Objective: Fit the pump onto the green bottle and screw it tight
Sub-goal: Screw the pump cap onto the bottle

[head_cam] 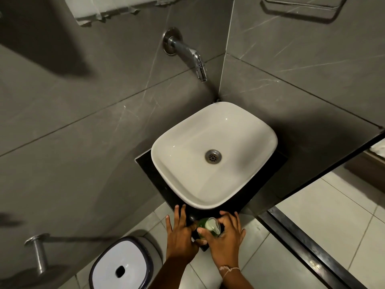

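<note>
— Where is the small green plastic bottle (201, 223) right now?

— At the near corner of the black stone desk (150, 170), just in front of the white rounded-square ceramic basin (179, 147). It stands between both hands, seen almost straight from above, so only its green shoulder shows.

— And the translucent white plastic pump (212, 224)?

— It sits on top of the bottle, its pale head pointing toward the right hand. Whether the collar is threaded down cannot be told from this angle.

— What is the left hand (180, 236) doing?

— It lies against the bottle's left side, thumb at the green body, the other fingers (181, 213) stretched fairly straight and forward over the desk edge toward the basin. It braces the bottle rather than wrapping it; the grip is loose and wide.

— The right hand (226, 239)?

— Its fingers are curled narrow around the pump and the bottle's neck, thumb (203, 232) crossing in front at the near side, fingertips (224, 214) arching over the far side. A thin pale string bracelet (227, 269) sits on that wrist.

— Anything else around?

— A chrome wall tap (195, 59) juts from the grey marbled tiles above the basin, with a round metal drain (213, 156) in the bowl. Below left, on the pale tiled floor, stands a white-lidded bin with a dark rim (121, 265), and a chrome holder (38, 254) projects from the left wall.
</note>
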### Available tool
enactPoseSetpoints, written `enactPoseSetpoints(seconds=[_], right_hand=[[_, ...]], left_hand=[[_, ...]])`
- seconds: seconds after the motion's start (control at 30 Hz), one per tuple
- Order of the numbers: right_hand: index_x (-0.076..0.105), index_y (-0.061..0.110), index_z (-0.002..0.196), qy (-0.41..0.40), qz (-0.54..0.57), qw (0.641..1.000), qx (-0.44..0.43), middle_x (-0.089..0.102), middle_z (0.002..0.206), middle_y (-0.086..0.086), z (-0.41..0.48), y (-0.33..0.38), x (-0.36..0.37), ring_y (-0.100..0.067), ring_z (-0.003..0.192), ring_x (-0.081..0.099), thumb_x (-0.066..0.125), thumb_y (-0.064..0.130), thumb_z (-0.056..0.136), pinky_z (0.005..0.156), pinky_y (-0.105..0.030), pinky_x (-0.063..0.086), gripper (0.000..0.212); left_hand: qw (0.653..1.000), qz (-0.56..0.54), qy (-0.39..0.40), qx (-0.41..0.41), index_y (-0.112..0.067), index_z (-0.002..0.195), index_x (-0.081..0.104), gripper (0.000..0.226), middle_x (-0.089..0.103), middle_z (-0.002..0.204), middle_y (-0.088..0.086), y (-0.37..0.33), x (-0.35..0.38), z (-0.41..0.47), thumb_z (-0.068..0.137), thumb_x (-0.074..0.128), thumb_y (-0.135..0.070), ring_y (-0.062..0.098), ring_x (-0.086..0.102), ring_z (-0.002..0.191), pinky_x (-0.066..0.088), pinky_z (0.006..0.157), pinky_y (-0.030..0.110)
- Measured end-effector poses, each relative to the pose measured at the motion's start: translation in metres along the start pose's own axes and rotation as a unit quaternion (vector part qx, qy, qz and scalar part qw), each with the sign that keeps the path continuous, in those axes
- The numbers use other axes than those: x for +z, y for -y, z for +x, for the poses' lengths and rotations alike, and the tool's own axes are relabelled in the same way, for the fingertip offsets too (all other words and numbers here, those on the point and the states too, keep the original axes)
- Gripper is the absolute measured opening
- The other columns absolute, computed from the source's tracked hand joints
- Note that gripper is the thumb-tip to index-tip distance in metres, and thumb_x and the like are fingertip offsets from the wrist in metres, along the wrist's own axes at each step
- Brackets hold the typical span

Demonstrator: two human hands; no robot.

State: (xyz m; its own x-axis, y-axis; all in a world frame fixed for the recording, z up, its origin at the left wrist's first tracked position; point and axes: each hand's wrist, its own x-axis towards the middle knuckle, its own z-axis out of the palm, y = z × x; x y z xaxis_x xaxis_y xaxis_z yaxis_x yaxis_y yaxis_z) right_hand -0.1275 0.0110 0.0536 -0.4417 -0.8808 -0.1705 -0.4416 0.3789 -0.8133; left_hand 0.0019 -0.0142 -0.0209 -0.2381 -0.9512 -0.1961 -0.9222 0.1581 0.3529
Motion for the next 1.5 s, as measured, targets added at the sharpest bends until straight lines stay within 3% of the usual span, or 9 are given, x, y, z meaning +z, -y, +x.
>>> enactPoseSetpoints(seconds=[0.2,0.3,0.4,0.57,0.77,1.0,1.17,1.33,1.5], right_hand=[[0.055,0.066,0.09,0.035,0.014,0.999,-0.036,0.041,0.139,0.023,-0.003,-0.012,-0.004,-0.011,0.146,0.009,0.085,0.035,0.062,0.114,-0.063,-0.01,0.05],[0.058,0.048,0.07,0.013,-0.007,0.999,-0.03,0.058,0.121,0.013,0.002,-0.007,-0.003,-0.022,0.14,0.03,0.089,0.035,0.052,0.112,-0.066,0.01,0.038],[0.055,0.035,0.07,-0.009,-0.02,0.999,-0.028,0.058,0.108,0.01,0.003,-0.002,0.001,-0.025,0.128,0.042,0.088,0.043,0.046,0.108,-0.064,0.023,0.043],[0.05,0.067,0.091,0.036,-0.006,0.998,-0.044,0.043,0.133,0.025,-0.002,-0.015,-0.004,-0.011,0.143,0.015,0.085,0.036,0.06,0.114,-0.064,-0.002,0.056],[0.057,0.032,0.071,-0.011,-0.027,0.999,-0.036,0.059,0.107,0.009,0.001,-0.007,-0.001,-0.025,0.128,0.042,0.088,0.044,0.046,0.108,-0.065,0.022,0.042],[0.055,0.069,0.084,0.042,0.019,0.998,-0.047,0.041,0.136,0.028,0.0,-0.013,-0.003,-0.01,0.145,0.01,0.077,0.054,0.057,0.115,-0.062,-0.01,0.038],[0.051,0.038,0.065,-0.004,-0.006,1.0,-0.018,0.058,0.115,0.014,0.002,0.001,0.005,-0.022,0.139,0.032,0.089,0.044,0.047,0.113,-0.066,0.01,0.042],[0.052,0.064,0.09,0.04,0.013,0.998,-0.044,0.041,0.134,0.028,-0.002,-0.012,-0.001,-0.011,0.144,0.013,0.084,0.037,0.063,0.115,-0.064,-0.005,0.051],[0.063,0.037,0.082,0.007,-0.02,0.999,-0.031,0.056,0.118,0.014,0.003,-0.008,-0.003,-0.022,0.14,0.029,0.089,0.042,0.05,0.115,-0.063,0.007,0.042]], left_hand=[[1.0,0.006,-0.014,0.009,-0.034,0.105,0.066,0.044,-0.004,0.16,0.0,0.003,0.005,0.001,0.065,0.068,-0.054,0.022,-0.027,0.143,-0.015,0.115,0.054],[1.0,0.013,-0.01,0.004,-0.032,0.098,0.067,0.039,-0.002,0.161,0.001,0.003,0.006,0.002,0.064,0.069,-0.051,0.022,-0.026,0.143,-0.012,0.116,0.056],[1.0,-0.006,-0.026,0.002,-0.03,0.085,0.067,0.025,0.005,0.161,0.002,0.003,0.007,0.002,0.064,0.069,-0.044,0.023,-0.022,0.145,-0.005,0.117,0.059],[1.0,0.017,-0.013,0.01,-0.033,0.104,0.066,0.043,-0.005,0.161,-0.001,0.004,0.007,0.003,0.065,0.067,-0.052,0.023,-0.027,0.143,-0.011,0.116,0.056],[1.0,0.017,-0.01,0.008,-0.031,0.099,0.067,0.036,-0.002,0.161,0.001,0.001,0.002,0.002,0.066,0.068,-0.045,0.024,-0.026,0.143,-0.011,0.116,0.057],[0.999,0.031,-0.001,0.009,-0.035,0.107,0.065,0.044,-0.008,0.16,-0.002,0.0,0.001,0.002,0.068,0.067,-0.054,0.022,-0.03,0.142,-0.016,0.115,0.054],[1.0,0.029,-0.005,0.002,-0.029,0.084,0.066,0.023,-0.004,0.161,0.0,-0.002,0.0,0.0,0.068,0.068,-0.046,0.022,-0.03,0.141,-0.017,0.115,0.053],[0.999,0.039,-0.009,0.011,-0.033,0.103,0.066,0.039,-0.004,0.161,0.002,-0.001,-0.002,0.001,0.068,0.066,-0.05,0.023,-0.03,0.142,-0.027,0.11,0.049],[0.999,0.032,-0.008,0.006,-0.032,0.099,0.067,0.037,0.0,0.161,0.003,-0.001,-0.001,0.0,0.066,0.069,-0.048,0.023,-0.027,0.142,-0.021,0.113,0.052]])
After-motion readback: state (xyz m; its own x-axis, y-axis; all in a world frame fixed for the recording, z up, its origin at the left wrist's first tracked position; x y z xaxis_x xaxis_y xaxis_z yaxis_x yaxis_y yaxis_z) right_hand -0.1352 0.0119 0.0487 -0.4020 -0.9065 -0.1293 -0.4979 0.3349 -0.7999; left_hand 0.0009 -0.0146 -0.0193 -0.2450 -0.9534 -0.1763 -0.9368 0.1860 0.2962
